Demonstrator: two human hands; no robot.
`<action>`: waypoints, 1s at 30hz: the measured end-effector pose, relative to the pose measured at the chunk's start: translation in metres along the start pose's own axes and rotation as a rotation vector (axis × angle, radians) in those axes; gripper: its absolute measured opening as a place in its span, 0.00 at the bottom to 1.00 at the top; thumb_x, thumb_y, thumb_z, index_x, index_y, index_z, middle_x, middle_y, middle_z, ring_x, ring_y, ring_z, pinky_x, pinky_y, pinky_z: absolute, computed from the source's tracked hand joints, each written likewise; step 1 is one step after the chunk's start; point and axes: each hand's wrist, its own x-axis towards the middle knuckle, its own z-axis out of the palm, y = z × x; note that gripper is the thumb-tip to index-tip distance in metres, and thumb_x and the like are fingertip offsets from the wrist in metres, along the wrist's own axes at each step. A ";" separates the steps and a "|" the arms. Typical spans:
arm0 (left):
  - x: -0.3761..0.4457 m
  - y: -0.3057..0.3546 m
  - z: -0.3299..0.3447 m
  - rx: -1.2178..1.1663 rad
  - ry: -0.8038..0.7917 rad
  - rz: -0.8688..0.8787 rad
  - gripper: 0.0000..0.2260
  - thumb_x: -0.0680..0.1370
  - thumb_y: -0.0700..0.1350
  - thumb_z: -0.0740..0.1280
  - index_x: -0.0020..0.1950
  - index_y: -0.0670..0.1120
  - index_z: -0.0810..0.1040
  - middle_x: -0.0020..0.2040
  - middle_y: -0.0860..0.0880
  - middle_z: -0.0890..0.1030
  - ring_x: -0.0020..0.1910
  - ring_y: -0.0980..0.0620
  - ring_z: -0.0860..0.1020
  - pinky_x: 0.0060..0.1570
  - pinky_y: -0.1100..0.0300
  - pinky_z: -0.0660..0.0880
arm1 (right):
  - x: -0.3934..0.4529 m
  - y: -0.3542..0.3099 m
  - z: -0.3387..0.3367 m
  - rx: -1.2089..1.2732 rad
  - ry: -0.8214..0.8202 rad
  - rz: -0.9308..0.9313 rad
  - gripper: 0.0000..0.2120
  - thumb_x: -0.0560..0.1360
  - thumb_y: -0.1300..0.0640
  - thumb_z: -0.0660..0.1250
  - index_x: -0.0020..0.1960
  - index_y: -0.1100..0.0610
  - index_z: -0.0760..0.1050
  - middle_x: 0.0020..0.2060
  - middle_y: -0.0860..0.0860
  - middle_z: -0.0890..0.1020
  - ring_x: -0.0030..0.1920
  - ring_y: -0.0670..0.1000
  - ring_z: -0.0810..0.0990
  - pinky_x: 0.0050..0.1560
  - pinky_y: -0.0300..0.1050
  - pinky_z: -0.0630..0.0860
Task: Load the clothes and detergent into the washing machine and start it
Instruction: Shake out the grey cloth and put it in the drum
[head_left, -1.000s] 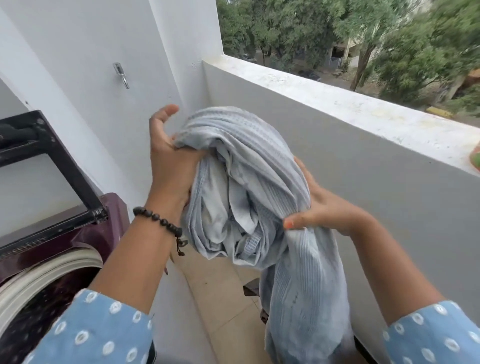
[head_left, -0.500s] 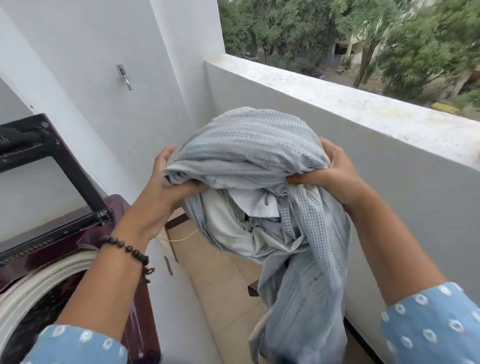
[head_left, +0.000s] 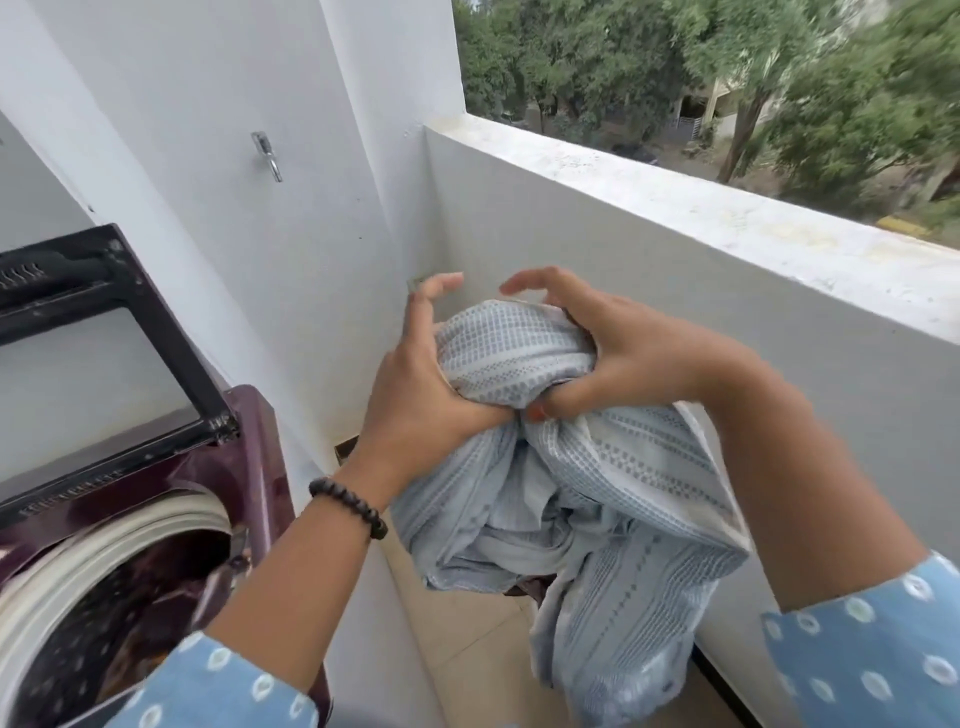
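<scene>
A light blue-grey patterned cloth (head_left: 613, 499) is bunched in the air over the balcony floor, its tail hanging down. My left hand (head_left: 421, 395) grips the bunched top from the left, a beaded bracelet on that wrist. My right hand (head_left: 613, 358) clutches the same bunch from the right, thumb pressed into the fabric, some fingers lifted off it. At the lower left stands a maroon top-loading washing machine (head_left: 249, 457) with its black-framed lid (head_left: 104, 322) raised and its drum (head_left: 114, 613) open, with dark clothes inside. No detergent is visible.
A white wall with a metal hook (head_left: 267, 156) runs behind the machine. A white parapet wall (head_left: 675, 208) closes the balcony on the right, with trees beyond. A narrow strip of tiled floor (head_left: 467, 634) lies between machine and parapet.
Both hands have come closer together and lower, squeezing the cloth into a tighter bunch. The view has shifted right and down, showing more of the drum.
</scene>
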 end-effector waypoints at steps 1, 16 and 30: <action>0.001 -0.001 -0.001 -0.065 0.053 -0.009 0.45 0.58 0.51 0.82 0.69 0.58 0.61 0.54 0.50 0.80 0.46 0.52 0.82 0.45 0.51 0.81 | -0.004 0.006 -0.001 0.088 -0.025 -0.002 0.48 0.62 0.45 0.79 0.73 0.35 0.54 0.66 0.41 0.71 0.60 0.41 0.76 0.61 0.40 0.73; 0.025 0.005 -0.033 -1.130 0.352 -0.142 0.45 0.57 0.49 0.83 0.68 0.35 0.69 0.60 0.38 0.74 0.59 0.39 0.75 0.64 0.39 0.70 | -0.025 0.066 0.042 0.973 0.243 -0.030 0.46 0.58 0.53 0.82 0.71 0.60 0.65 0.58 0.50 0.82 0.59 0.51 0.81 0.52 0.43 0.78; -0.023 -0.024 -0.056 -0.184 -0.284 -0.405 0.63 0.64 0.43 0.81 0.72 0.72 0.33 0.80 0.56 0.43 0.77 0.60 0.46 0.70 0.57 0.55 | -0.003 0.035 0.022 0.263 0.469 -0.008 0.31 0.60 0.63 0.77 0.60 0.46 0.75 0.51 0.42 0.82 0.51 0.39 0.80 0.48 0.36 0.77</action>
